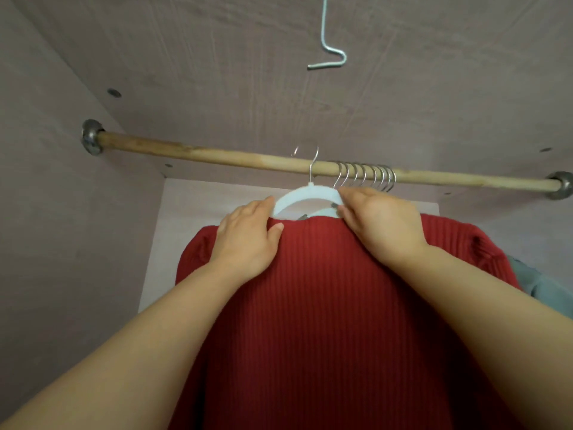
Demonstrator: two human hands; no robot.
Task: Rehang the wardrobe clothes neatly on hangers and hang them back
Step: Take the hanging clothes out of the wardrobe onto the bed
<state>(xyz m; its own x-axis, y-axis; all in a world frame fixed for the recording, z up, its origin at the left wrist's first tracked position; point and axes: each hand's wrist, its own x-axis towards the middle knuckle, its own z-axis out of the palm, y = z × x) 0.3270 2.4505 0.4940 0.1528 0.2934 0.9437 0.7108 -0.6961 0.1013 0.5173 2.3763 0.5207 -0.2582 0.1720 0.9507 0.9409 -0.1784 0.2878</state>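
A red ribbed sweater (pixel 316 305) hangs on a white hanger (pixel 305 195) in the middle of the view. The hanger's metal hook (pixel 313 164) sits at the wooden rod (pixel 217 155); whether it rests over the rod I cannot tell. My left hand (pixel 245 240) grips the sweater's left shoulder and the hanger's left arm, thumb on the red fabric. My right hand (pixel 383 221) pinches the right arm of the hanger at the sweater's neckline.
Several metal hooks (pixel 366 178) of other hangers crowd the rod just right of the white hanger. A grey-green garment (pixel 539 287) shows at the right edge. A bent metal wire hook (pixel 328 57) hangs from above. Wardrobe walls close in left and right; the rod's left half is bare.
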